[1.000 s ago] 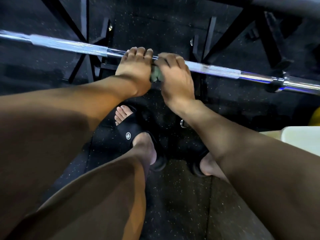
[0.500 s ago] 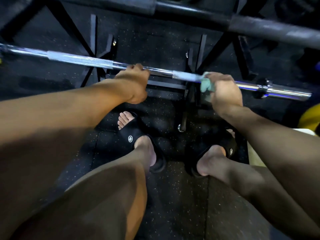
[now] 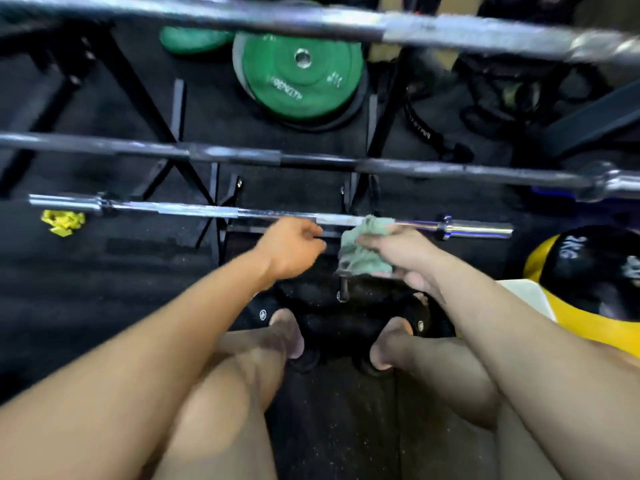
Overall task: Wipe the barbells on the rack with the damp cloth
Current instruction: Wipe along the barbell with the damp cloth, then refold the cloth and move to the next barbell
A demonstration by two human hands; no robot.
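**Barbells: the lowest bar under the cloth, two more above it**

Barbells lie across the black rack (image 3: 180, 133) in three tiers, and the person squats before the lowest bar (image 3: 270, 213), a bright chrome one nearest the floor. The right hand (image 3: 403, 252) grips a bunched green cloth (image 3: 363, 251), whose top edge touches the bar just inside the right collar while the rest hangs below it. The left hand (image 3: 289, 245) sits just under the bar near its middle, fingers loosely curled and holding nothing; whether a fingertip touches the steel is too blurred to tell.

To my eye the step in hand is a wipe along this lowest bar. Doing it well means wrapping the cloth round the shaft rather than dabbing one face, so the underside gets cleaned too. A steadying left hand on the bar would stop it rolling in its cradles. The knurled stretches probably need firmer pressure, since grime lodges in the grooves.

The dark middle bar (image 3: 311, 161) and the top bar (image 3: 346, 26), which is heavily blurred, lie above and look untouched by either hand. A green plate (image 3: 301, 77) leans behind the rack, and a yellow-and-black ball (image 3: 588, 268) sits to the right.
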